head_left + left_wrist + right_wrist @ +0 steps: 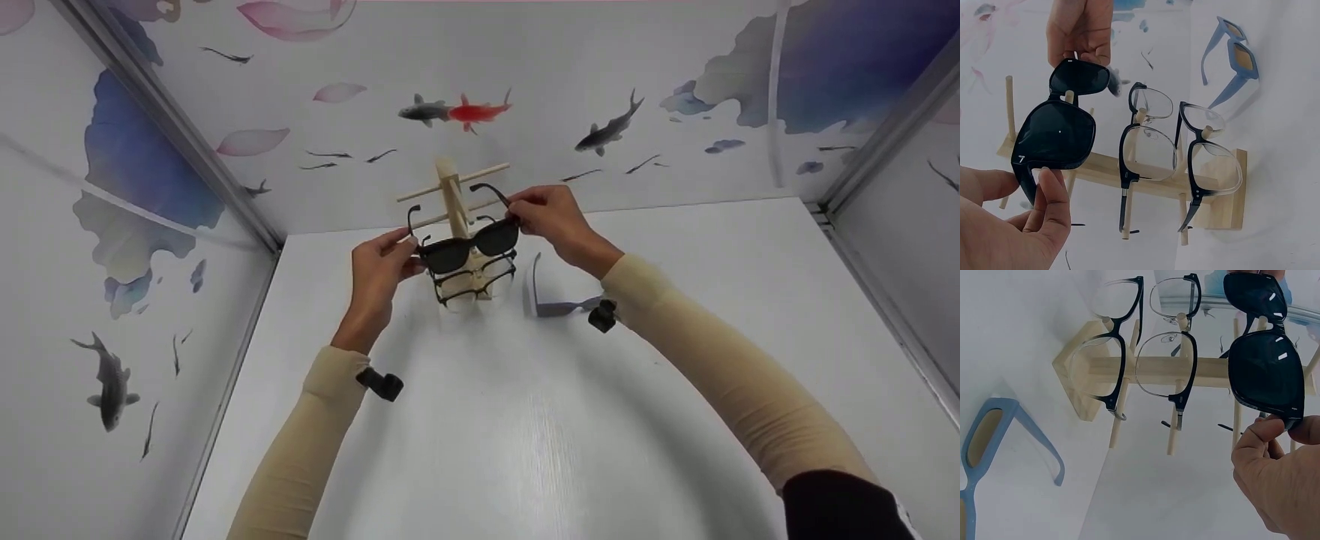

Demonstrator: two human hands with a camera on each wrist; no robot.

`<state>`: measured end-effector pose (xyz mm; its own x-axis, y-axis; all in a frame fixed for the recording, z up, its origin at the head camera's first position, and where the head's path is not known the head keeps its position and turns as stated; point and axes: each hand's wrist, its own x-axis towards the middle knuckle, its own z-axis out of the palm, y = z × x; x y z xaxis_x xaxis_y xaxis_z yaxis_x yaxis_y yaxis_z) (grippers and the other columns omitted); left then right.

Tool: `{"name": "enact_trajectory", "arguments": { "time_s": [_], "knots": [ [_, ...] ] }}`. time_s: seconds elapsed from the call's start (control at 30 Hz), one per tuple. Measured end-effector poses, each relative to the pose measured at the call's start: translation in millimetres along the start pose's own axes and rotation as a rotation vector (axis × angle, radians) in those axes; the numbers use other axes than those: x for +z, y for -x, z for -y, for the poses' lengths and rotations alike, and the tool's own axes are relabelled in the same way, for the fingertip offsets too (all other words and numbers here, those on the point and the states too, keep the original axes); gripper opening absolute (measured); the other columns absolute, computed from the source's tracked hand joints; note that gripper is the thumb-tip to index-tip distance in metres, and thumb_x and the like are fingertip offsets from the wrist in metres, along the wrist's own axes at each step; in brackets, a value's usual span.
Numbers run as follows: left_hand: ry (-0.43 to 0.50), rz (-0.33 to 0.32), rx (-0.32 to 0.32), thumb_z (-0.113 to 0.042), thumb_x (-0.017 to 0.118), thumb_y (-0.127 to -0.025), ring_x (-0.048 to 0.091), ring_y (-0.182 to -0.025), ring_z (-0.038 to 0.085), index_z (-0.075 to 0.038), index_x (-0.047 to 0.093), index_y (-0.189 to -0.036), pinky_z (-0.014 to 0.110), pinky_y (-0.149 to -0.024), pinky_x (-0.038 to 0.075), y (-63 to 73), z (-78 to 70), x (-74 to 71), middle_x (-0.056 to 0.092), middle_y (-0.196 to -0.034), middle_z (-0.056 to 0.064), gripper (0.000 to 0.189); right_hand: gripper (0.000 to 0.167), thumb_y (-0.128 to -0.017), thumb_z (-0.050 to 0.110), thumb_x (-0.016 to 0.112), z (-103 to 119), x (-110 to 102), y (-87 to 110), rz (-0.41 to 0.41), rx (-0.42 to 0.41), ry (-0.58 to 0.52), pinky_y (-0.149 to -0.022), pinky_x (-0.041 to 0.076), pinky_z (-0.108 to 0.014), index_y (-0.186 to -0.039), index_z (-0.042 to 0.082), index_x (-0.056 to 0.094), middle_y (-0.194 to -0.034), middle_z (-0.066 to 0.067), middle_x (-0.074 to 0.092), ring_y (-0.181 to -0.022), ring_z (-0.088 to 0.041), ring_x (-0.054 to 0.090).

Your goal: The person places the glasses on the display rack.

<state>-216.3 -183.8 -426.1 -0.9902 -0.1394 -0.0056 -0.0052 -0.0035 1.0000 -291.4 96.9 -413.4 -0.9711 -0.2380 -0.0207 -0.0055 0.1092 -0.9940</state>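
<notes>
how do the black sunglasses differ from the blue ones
The black sunglasses have a black frame; the blue sunglasses a light blue one. The black pair's lenses are very dark, the blue pair's brownish. The black pair is held by the left hand and right hand at the stand; the blue pair rests on the table. Both have unfolded arms.

- Booth-like workstation; can't tell if lab or shop.
- White tabletop [480, 480] boxed in by white panels [540, 45] on three sides.
- Grey strips [172, 129] run along panel corners.
- Fish-and-petal print [480, 112] on the panels.
- Black wrist cameras [388, 388] worn on both sleeves [300, 442].
</notes>
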Motion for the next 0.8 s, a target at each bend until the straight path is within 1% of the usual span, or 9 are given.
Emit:
{"name": "enact_trajectory", "arguments": {
  "time_s": [0.13,0.2,0.27,0.37,0.47,0.5,0.7,0.8],
  "knots": [
    [0.010,0.001,-0.004,-0.008,0.066,-0.110,0.075,-0.085,0.016,0.010,0.059,-0.151,0.027,-0.083,0.066,-1.7,2.0,-0.3,0.074,-0.111,0.018,0.045,0.030,-0.109,0.012,0.063,-2.7,0.7,-1.5,0.004,-0.017,-0.011,-0.089,0.061,-0.031,-0.132,-0.005,0.074,-0.114,-0.015,0.073,-0.098,-0.018,0.069],
    [0.018,-0.004,-0.007,-0.007,0.066,-0.110,0.076,-0.084,0.016,0.010,0.059,-0.150,0.027,-0.083,0.066,-2.8,2.6,-0.5,0.075,-0.112,0.019,0.045,0.030,-0.109,0.011,0.063,-4.1,1.1,-2.9,0.006,-0.024,-0.013,-0.088,0.061,-0.030,-0.131,-0.006,0.074,-0.112,-0.014,0.073,-0.096,-0.018,0.068],
    [0.023,-0.010,-0.010,-0.007,0.067,-0.110,0.076,-0.083,0.015,0.010,0.060,-0.150,0.027,-0.083,0.066,-3.6,3.3,-0.8,0.075,-0.112,0.019,0.044,0.031,-0.109,0.011,0.063,-4.5,1.8,-3.8,0.009,-0.026,-0.009,-0.090,0.061,-0.031,-0.132,-0.006,0.074,-0.112,-0.014,0.073,-0.096,-0.018,0.068],
    [0.022,-0.018,-0.009,-0.007,0.067,-0.110,0.077,-0.082,0.015,0.010,0.061,-0.149,0.027,-0.082,0.066,-4.5,4.5,-1.6,0.076,-0.113,0.020,0.043,0.031,-0.109,0.012,0.063,-5.1,2.7,-5.1,0.014,-0.027,-0.008,-0.098,0.062,-0.039,-0.132,-0.005,0.074,-0.114,-0.014,0.072,-0.098,-0.018,0.068],
    [0.024,-0.017,-0.004,-0.008,0.067,-0.110,0.076,-0.083,0.016,0.010,0.061,-0.149,0.027,-0.083,0.066,-5.2,5.6,-2.3,0.076,-0.112,0.020,0.043,0.031,-0.110,0.013,0.063,-5.9,3.1,-5.9,0.015,-0.025,-0.012,-0.102,0.061,-0.044,-0.133,-0.005,0.074,-0.114,-0.014,0.072,-0.100,-0.019,0.069],
    [0.024,-0.016,-0.002,-0.008,0.066,-0.110,0.076,-0.083,0.016,0.011,0.061,-0.149,0.027,-0.083,0.066,-5.3,5.8,-2.4,0.075,-0.112,0.019,0.044,0.031,-0.110,0.013,0.063,-6.3,3.0,-6.1,0.015,-0.025,-0.013,-0.101,0.061,-0.043,-0.133,-0.005,0.074,-0.113,-0.014,0.072,-0.099,-0.019,0.069],
    [0.017,-0.003,0.006,-0.010,0.066,-0.111,0.076,-0.086,0.018,0.009,0.061,-0.149,0.027,-0.083,0.066,-6.0,6.4,-2.2,0.075,-0.112,0.018,0.043,0.030,-0.110,0.016,0.065,-6.8,1.4,-5.7,0.010,-0.032,0.017,-0.088,0.060,-0.029,-0.131,-0.004,0.075,-0.110,-0.011,0.072,-0.097,-0.019,0.066],
    [-0.008,0.002,0.019,-0.014,0.065,-0.113,0.077,-0.092,0.025,0.007,0.061,-0.151,0.029,-0.083,0.066,-4.6,8.0,-3.5,0.075,-0.116,0.019,0.044,0.030,-0.112,0.019,0.064,-8.6,-0.8,-4.7,0.002,-0.044,0.040,-0.088,0.060,-0.029,-0.130,-0.003,0.076,-0.109,-0.011,0.072,-0.097,-0.019,0.067]
  ]
}}
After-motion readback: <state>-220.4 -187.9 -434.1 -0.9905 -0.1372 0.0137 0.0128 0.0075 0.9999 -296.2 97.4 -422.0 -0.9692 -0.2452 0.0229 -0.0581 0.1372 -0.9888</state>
